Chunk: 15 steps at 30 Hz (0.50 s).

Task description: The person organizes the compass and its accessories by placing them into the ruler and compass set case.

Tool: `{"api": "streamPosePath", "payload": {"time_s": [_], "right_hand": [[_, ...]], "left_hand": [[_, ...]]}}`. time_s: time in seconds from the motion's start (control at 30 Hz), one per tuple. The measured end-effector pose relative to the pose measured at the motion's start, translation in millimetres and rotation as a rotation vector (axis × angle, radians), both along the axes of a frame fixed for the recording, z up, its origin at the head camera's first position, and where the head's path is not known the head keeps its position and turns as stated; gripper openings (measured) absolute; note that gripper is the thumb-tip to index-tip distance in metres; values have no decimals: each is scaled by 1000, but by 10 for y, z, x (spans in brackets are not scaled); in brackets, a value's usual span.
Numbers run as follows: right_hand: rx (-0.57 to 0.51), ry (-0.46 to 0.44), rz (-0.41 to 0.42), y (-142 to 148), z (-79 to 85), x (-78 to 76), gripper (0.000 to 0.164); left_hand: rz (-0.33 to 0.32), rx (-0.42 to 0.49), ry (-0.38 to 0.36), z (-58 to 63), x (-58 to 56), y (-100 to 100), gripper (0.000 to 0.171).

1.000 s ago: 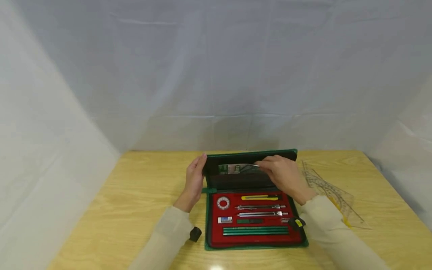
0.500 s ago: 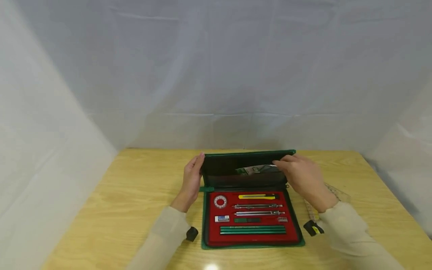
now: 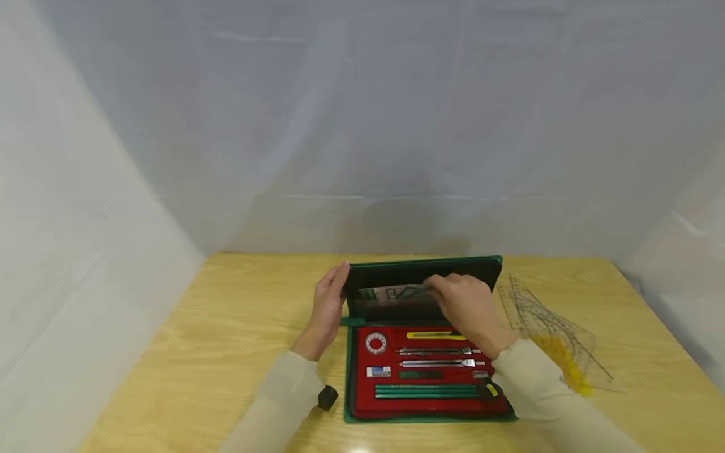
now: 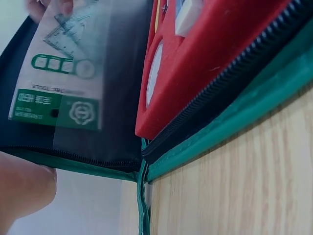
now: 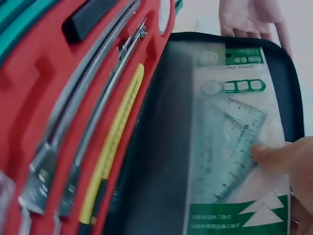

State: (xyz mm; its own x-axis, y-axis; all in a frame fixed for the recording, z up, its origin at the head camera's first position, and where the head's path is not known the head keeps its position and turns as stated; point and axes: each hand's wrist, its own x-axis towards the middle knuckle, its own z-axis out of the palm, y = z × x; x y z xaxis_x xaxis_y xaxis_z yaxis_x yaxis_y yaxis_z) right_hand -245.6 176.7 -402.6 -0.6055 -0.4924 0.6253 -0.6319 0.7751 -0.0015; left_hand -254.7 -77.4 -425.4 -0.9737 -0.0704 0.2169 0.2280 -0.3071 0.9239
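A green zip case (image 3: pixel 362 416) lies spread on the table, its dark-lined lid (image 3: pixel 396 274) tilted up at the back. My left hand (image 3: pixel 325 311) grips the lid's left edge, thumb in front and fingers behind. My right hand (image 3: pixel 469 309) pinches a clear plastic packet (image 5: pixel 234 88) between thumb and fingers. Flat see-through set squares (image 5: pixel 239 132) show inside the packet. Part of the packet (image 4: pixel 63 78) sits behind the lid's see-through pocket (image 4: pixel 117 93). In the right wrist view, the fingers behind the packet are mostly hidden.
The case's red tray (image 3: pixel 430 409) holds a yellow cutter (image 3: pixel 433 336), metal compasses (image 3: pixel 438 363), an eraser (image 3: pixel 378 372), a white ring (image 3: pixel 376 343) and green pencils (image 3: pixel 425 391). Clear rulers (image 3: pixel 552 321) and a yellow piece (image 3: pixel 566 365) lie right of the case.
The right hand first drew the packet rightward, then moved it back left, deeper into the lid pocket. The left hand has kept its hold on the lid.
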Motion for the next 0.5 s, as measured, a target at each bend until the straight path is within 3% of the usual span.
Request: {"api": "streamPosePath", "payload": {"time_s": [0.23, 0.5], "right_hand": [[-84, 43, -11, 20, -174, -3, 9], [-88, -98, -29, 45, -337, 31, 16]], "left_hand": [[11, -9, -5, -16, -25, 39, 27], [33, -8, -1, 5, -22, 40, 27]]}}
